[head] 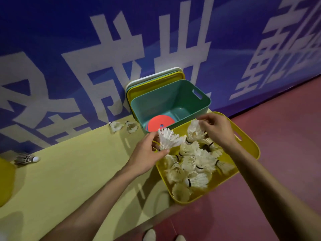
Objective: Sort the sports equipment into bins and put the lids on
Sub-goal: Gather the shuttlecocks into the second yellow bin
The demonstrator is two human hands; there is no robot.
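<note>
A yellow bin (250,145) on the floor holds several white shuttlecocks (196,164). My left hand (147,153) grips a white shuttlecock (169,139) over the bin's left rim. My right hand (217,129) pinches the feathers of another shuttlecock (194,131) above the bin's far side. Behind it stands a teal bin (182,94) with an orange disc (160,125) at its bottom. Lids (152,82), yellow, teal and white, lean against the wall behind the teal bin.
Two loose shuttlecocks (121,126) lie by the wall left of the teal bin. A dark shuttlecock (26,159) lies far left on the yellow floor strip. A yellow disc (5,181) shows at the left edge. A blue banner wall (69,49) rises behind.
</note>
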